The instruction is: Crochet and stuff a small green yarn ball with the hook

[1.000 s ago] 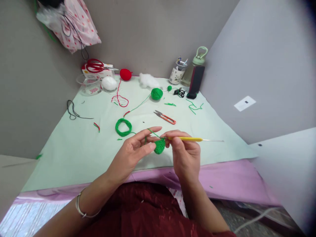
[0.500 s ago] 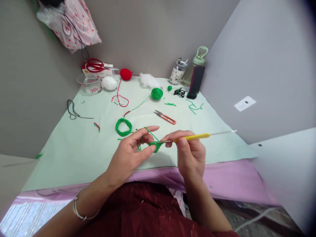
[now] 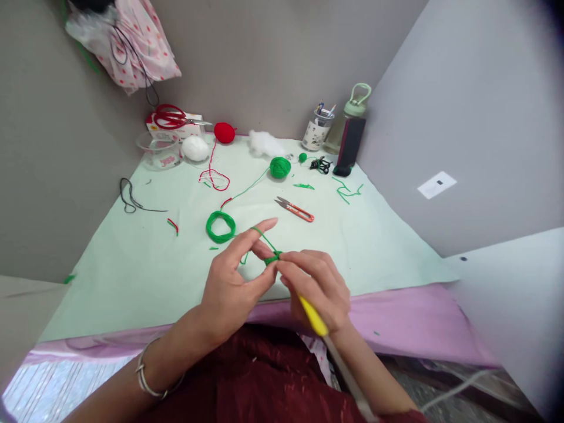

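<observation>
My left hand (image 3: 233, 282) pinched a small green crochet piece (image 3: 273, 257) between thumb and middle finger, with the forefinger stretched up and the green yarn (image 3: 263, 236) running over it. My right hand (image 3: 315, 288) was closed around a yellow crochet hook (image 3: 314, 316), fingertips meeting the left hand's at the green piece; the handle pointed back toward my body, and its working end was hidden among my fingers. Both hands hovered over the near edge of the pale green table cover (image 3: 379, 235), just above a pink cloth (image 3: 409, 323) hanging along the front.

Just beyond my left forefinger lay a coil of green yarn (image 3: 220, 227). Farther back sat a green yarn ball (image 3: 279, 167), and between it and my hands lay orange thread snips (image 3: 294, 208). At the far edge stood a red ball of yarn (image 3: 224, 133), white stuffing (image 3: 264, 143), a clear tub (image 3: 159, 151), red scissors (image 3: 171, 117), a pen cup (image 3: 316, 132) and a water bottle (image 3: 350, 114). A bangle (image 3: 147, 376) circled my left wrist.
</observation>
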Tool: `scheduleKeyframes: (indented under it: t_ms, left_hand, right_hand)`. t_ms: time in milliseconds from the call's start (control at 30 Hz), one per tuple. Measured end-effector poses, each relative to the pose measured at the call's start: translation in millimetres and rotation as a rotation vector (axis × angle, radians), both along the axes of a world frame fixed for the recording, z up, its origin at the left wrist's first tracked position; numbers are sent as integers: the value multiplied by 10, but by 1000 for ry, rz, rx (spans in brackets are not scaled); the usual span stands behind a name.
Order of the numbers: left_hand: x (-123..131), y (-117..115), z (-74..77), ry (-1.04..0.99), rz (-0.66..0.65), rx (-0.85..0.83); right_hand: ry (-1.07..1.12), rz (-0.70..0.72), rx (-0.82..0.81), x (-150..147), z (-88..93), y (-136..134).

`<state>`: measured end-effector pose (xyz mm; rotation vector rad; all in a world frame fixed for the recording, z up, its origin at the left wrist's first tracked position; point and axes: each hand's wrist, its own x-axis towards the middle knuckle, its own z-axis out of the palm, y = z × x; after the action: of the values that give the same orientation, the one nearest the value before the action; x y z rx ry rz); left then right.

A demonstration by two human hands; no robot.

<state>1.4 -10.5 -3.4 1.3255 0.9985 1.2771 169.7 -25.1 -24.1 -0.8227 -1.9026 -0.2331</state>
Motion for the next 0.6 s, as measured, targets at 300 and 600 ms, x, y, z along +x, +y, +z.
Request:
scheduleKeyframes:
  t_ms: [300, 600]
  left_hand:
    - [-94, 141, 13, -499, -302, -519]
    - [-10, 62, -28, -260, -192, -266]
  right_hand:
    - [645, 176, -349, -43, -16, 37]
    - [797, 295, -519, -109, -2, 50]
